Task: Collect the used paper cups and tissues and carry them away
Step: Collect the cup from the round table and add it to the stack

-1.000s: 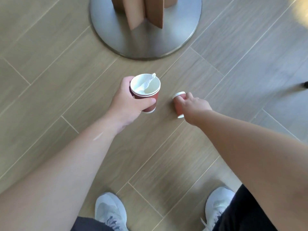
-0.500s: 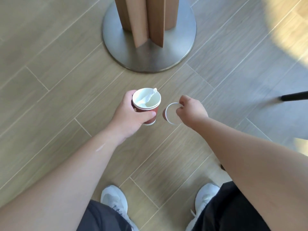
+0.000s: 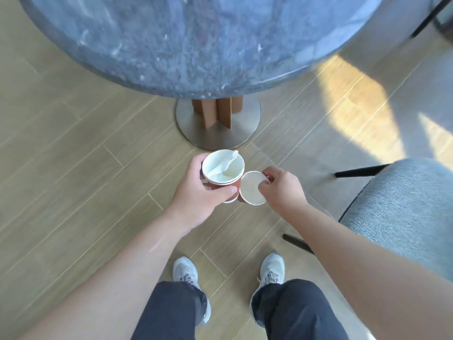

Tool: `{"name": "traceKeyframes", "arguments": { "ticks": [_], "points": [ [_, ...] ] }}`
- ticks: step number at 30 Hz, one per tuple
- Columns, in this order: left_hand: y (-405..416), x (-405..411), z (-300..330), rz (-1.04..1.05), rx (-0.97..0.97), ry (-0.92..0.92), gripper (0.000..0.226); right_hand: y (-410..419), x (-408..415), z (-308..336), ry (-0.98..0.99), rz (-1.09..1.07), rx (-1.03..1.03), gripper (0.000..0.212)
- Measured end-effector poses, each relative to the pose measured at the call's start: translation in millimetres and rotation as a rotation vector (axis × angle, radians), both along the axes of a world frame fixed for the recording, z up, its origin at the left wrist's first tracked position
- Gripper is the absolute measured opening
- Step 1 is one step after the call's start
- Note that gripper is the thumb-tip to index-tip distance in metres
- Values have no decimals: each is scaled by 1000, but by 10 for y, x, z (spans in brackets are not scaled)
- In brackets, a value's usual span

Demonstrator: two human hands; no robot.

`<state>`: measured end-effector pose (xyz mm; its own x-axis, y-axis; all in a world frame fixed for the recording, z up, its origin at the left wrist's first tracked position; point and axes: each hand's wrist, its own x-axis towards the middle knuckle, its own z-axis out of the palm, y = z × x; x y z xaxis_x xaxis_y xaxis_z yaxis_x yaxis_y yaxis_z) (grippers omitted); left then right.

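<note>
My left hand point(image 3: 199, 195) grips a red paper cup point(image 3: 224, 171) with a white inside, held upright in front of me. A crumpled white tissue point(image 3: 224, 164) lies inside it. Right beside it, my right hand point(image 3: 282, 188) pinches the rim of a second red paper cup point(image 3: 251, 188), whose white inside holds nothing. The two cups touch at their rims above the wooden floor.
A round blue-grey marble table point(image 3: 196, 40) fills the top of the view, on a wooden post with a metal base point(image 3: 218, 123). A light blue upholstered chair point(image 3: 402, 212) with black legs stands at the right. My white shoes point(image 3: 186, 271) are below.
My right hand lifted the second cup off the floor and turned it upright beside the first. I straightened up, so the table top and the chair came into view.
</note>
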<state>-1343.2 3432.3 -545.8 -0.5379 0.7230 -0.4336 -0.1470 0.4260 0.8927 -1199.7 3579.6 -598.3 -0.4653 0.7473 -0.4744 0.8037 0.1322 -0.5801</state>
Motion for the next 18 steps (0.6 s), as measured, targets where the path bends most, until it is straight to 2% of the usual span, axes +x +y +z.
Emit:
{"name": "traceKeyframes", "arguments": {
  "ticks": [4,8,12,18],
  "points": [
    [53,28,1110,-48,126,21,67,-33,18,978,19,-6,24,18],
    [75,86,1935,-145,184,80,70,-76,31,1855,81,-22,30,18],
    [116,112,2475,-146,236,101,65,-62,48,2579,161,-13,15,22],
    [171,168,2959,-125,342,24,67,-73,126,3306,314,-129,-118,12]
  ]
}}
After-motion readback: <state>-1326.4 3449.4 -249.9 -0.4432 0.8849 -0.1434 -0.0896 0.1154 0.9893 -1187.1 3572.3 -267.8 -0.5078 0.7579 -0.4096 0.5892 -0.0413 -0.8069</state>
